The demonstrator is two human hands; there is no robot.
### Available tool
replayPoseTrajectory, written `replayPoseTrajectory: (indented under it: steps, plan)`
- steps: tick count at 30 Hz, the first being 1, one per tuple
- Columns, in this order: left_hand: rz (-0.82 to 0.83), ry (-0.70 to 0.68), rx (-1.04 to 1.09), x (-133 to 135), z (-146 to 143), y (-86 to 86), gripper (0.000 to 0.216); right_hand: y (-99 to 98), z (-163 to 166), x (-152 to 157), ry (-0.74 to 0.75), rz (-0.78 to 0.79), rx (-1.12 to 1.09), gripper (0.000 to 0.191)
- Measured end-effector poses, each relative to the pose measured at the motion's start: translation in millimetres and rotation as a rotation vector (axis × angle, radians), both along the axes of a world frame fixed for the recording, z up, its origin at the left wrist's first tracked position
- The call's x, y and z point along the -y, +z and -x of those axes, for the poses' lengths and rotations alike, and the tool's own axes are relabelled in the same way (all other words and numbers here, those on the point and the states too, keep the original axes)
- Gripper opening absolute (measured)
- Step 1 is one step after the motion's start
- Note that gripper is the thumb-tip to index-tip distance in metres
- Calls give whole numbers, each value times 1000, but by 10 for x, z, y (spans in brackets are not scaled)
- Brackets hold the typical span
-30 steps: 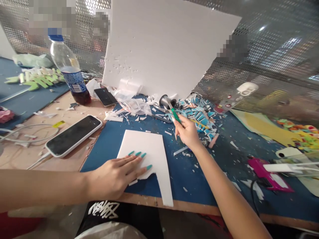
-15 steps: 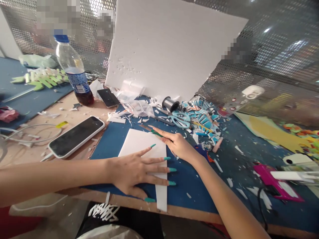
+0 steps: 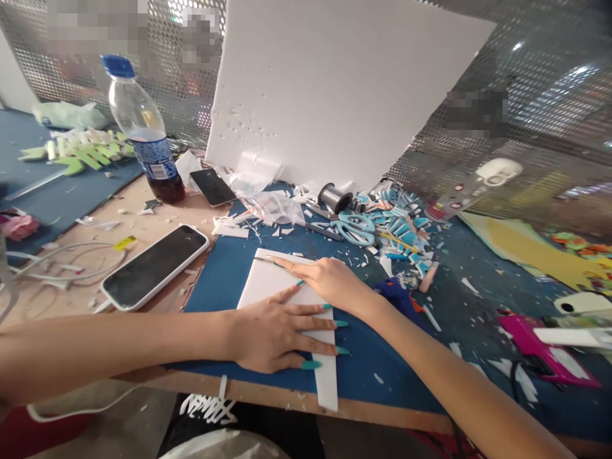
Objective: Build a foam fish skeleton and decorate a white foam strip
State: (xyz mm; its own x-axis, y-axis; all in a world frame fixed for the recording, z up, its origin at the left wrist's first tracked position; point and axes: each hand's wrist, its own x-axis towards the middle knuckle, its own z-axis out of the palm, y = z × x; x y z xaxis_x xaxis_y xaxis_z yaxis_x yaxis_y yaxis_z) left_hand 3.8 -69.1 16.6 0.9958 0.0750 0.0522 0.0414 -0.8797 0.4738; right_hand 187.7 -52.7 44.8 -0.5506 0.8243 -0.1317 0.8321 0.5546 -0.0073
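Clock face centred on the white sheet piece, 12 pointing away from the wearer.

White sheet piece (image 3: 261,280): flat on the blue mat (image 3: 363,363), directly in front of the wearer; its narrow leg runs out at 5, over the table's near edge.

Left hand (image 3: 275,328): palm down on the piece, fingers spread wide, gripping nothing; fingertips reach across the edge at 3.

Right hand (image 3: 335,280): closed around a slim bladed tool (image 3: 268,261), forefinger extended along it. Blade lies across the far end of the piece, tip toward 9; handle hidden by the hand. Contact between blade and surface: cannot tell.

Surroundings: metal spool (image 3: 336,197) at 1, light blue scissors (image 3: 344,227) just beside it between 1 and 2, blue and white scraps (image 3: 401,220) heaped at 2. Dark blue tool (image 3: 396,294) with an orange part at 3. Large white board (image 3: 335,89) stands at 12 to 1. White-cased phone (image 3: 155,266) between 9 and 10, dark phone (image 3: 213,187) at 11, blue-capped bottle (image 3: 155,156), part-filled with dark liquid, between 10 and 11
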Motion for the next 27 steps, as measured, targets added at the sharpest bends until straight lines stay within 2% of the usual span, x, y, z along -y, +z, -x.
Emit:
replayPoseTrajectory:
  steps: [16,27]
  plan:
    - [-32,-4,-4,-21,11,-7,43,112,121,20,55,-35,156,64]
    - [-6,-2,-28,-24,7,27,42,279,246,34,54,-57,355,72]
